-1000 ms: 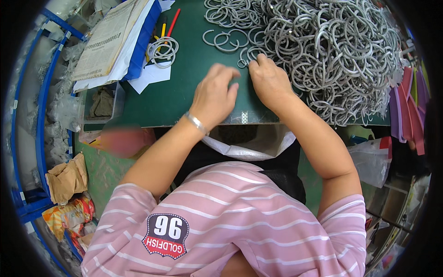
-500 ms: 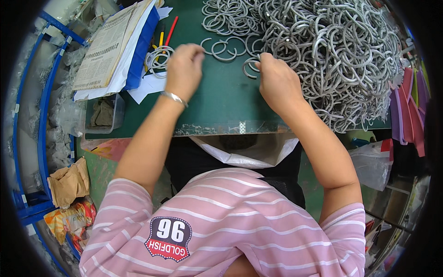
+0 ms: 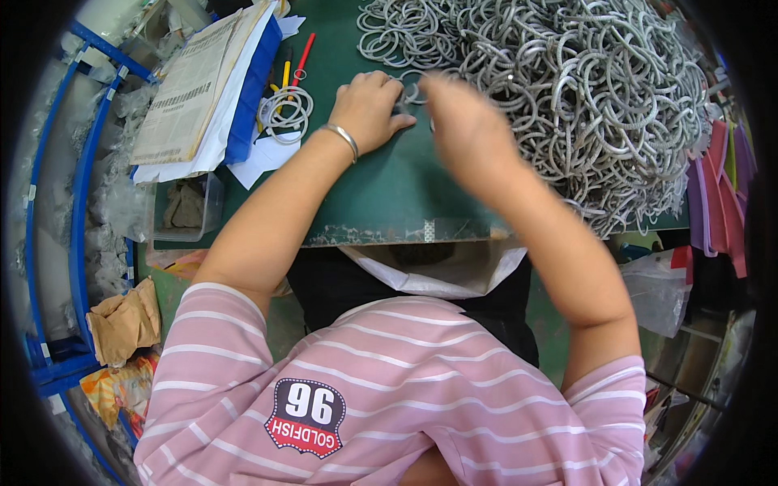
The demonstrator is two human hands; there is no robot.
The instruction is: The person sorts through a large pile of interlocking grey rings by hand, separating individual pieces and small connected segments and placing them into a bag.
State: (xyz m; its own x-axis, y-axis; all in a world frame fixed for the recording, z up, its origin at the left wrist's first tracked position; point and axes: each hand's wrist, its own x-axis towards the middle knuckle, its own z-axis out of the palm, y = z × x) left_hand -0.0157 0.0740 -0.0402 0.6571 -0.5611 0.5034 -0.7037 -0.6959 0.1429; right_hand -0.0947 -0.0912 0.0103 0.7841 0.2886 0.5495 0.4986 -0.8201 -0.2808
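On the green table, my left hand (image 3: 370,112) rests palm down beside a few loose grey metal rings (image 3: 413,91). Its thumb stands apart from the fingers, and some of the fingertips are hidden behind the hand. Just to the right is my right hand (image 3: 466,134), smeared by motion, so what its fingers hold cannot be made out. A great heap of grey open rings (image 3: 592,105) fills the table's right side. To the left of my left hand lies a small pile of smoother pale rings (image 3: 290,112).
A red pen (image 3: 304,57) and a yellow-handled tool (image 3: 285,73) lie behind the pale rings. Newspapers (image 3: 190,89) lean on a blue bin (image 3: 253,89) at the left. A clear plastic box (image 3: 215,206) sits at the table's front edge, and a white sack (image 3: 429,279) hangs open below it.
My left hand has moved right, from near the pale rings to the loose grey rings. My right hand has shifted slightly left and is blurred; the ring at its fingertips no longer shows clearly.
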